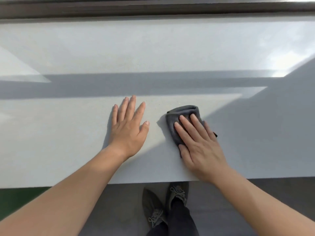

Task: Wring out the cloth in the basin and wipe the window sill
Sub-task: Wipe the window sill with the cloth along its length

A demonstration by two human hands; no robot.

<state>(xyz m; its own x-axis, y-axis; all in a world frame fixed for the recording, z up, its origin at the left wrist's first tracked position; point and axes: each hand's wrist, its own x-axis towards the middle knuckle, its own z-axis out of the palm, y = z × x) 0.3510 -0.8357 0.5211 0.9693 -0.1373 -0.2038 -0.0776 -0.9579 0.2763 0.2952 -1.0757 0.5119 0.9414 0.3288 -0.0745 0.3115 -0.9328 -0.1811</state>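
Observation:
A wide pale grey window sill [68,133] fills the view. A folded dark grey cloth [185,114] lies on it right of centre. My right hand [199,142] presses flat on the cloth, fingers spread over it and pointing up-left. My left hand [129,126] rests palm down on the bare sill, fingers apart, a short gap left of the cloth. No basin is in view.
A dark window frame [153,9] runs along the far edge of the sill. Bands of shadow and sunlight cross the surface. Below the sill's near edge are a grey floor [119,210] and my shoes [177,193].

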